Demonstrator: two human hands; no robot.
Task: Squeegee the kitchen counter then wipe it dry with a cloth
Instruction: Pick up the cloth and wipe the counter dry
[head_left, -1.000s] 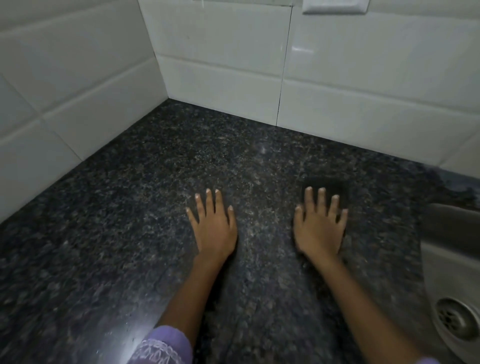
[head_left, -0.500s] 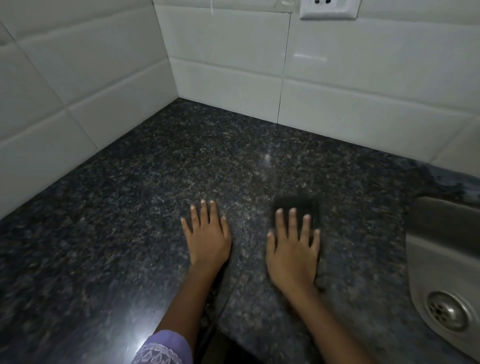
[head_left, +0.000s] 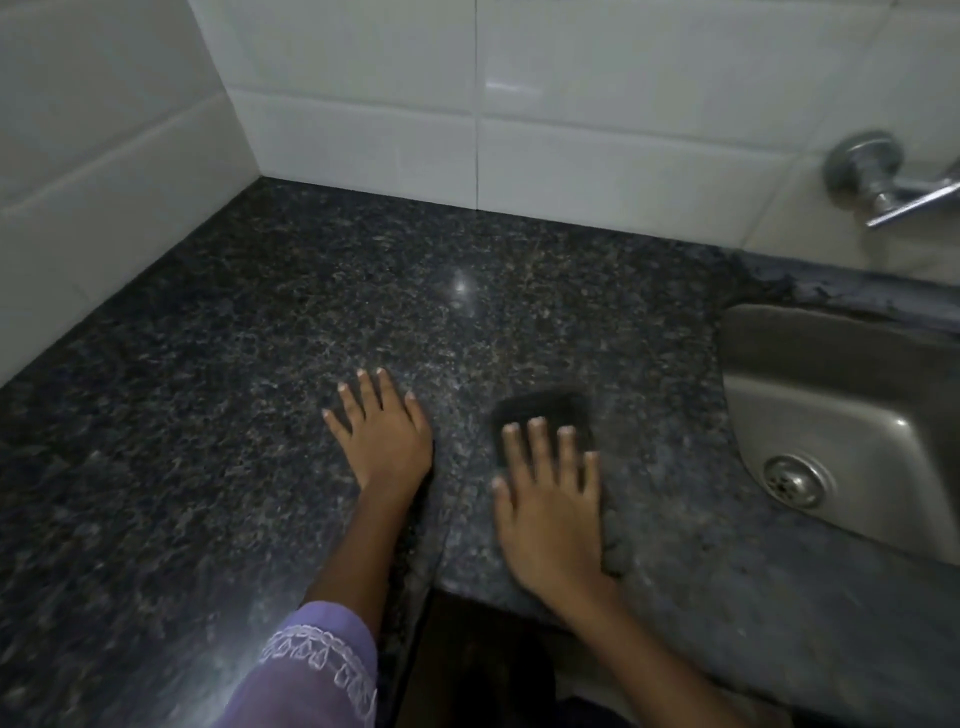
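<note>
Two hands lie flat on the desk (head_left: 218, 395), and your purple sleeve (head_left: 317, 670) fills the bottom centre of the frame. Your right hand (head_left: 553, 512), low and right of centre, presses a dark cloth (head_left: 545, 408) onto the stone close to the desk's front edge; the fingers are spread and laid flat over it, not curled around it, so this grip is apart. The cloth's dark far edge shows just beyond the fingertips, and a greyer fold shows at the hand's right side. Your left hand (head_left: 382, 431) rests just left of it at centre, palm down, fingers spread, touching only the stone. At right sits the sink (head_left: 841, 415). In the upper right a tap (head_left: 883, 179) juts from the white tiles (head_left: 363, 93).
</note>
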